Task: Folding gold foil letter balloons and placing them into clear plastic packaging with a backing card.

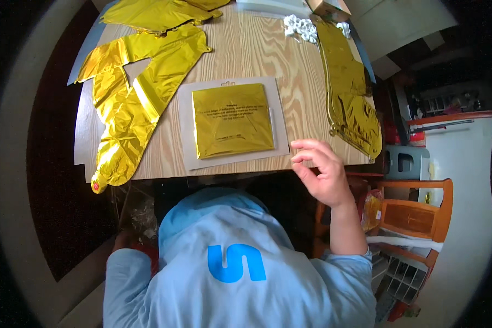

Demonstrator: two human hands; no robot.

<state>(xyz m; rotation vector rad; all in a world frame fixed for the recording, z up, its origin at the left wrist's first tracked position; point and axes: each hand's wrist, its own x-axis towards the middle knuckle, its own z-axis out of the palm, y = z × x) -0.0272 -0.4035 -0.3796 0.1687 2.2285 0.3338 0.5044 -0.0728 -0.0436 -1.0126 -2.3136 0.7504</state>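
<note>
My right hand [323, 172] hovers by the table's front edge, just right of a flat package. Its fingers are loosely curled and apart, with nothing visible between them. The package is a folded gold foil balloon [232, 123] in a clear sleeve on a pale grey card [188, 131], lying flat with dark print facing up. My left hand [127, 239] is low beside my body, below the table edge and in shadow. Its fingers are hidden, near a crumpled clear plastic bag [144, 216].
Flat gold foil balloons lie at the left [131, 104] and right [347, 93] of the wooden table [251, 49]; the left one hangs over the front edge. White curled pieces [300, 28] and a cardboard box [331, 8] sit at the back right. A wooden chair [415, 216] stands to the right.
</note>
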